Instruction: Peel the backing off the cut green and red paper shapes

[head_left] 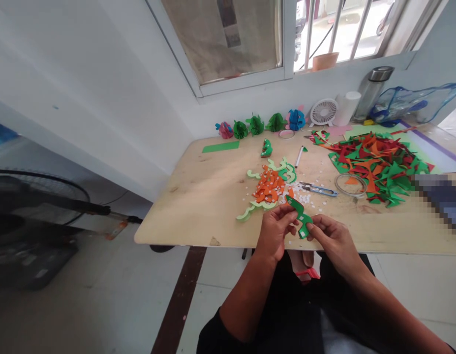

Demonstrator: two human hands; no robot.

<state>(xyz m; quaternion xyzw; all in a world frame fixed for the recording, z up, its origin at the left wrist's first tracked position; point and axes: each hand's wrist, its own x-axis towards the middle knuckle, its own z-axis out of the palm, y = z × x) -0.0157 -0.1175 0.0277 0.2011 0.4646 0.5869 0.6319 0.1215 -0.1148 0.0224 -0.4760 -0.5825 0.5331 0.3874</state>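
Note:
Between my two hands is a wavy green paper cutout (303, 222) with small white squares on it, held just above the table's front edge. My left hand (277, 227) pinches its left side, and my right hand (331, 238) grips its lower right end between thumb and fingers. Just beyond the left hand lies a heap of orange paper pieces (267, 186) bearing white squares. Pale green wavy strips (250, 211) lie around that heap. Tiny white squares (306, 198) are scattered behind the hands, beside blue-handled thread snips (319, 190).
A pile of red, orange and green paper scraps (382, 162) covers the table's right side, with a tape roll (351, 184) at its edge. Folded paper figures (255, 125), a small white fan (323, 112) and a glass bottle (371, 96) stand along the wall. A pen (298, 157) lies mid-table.

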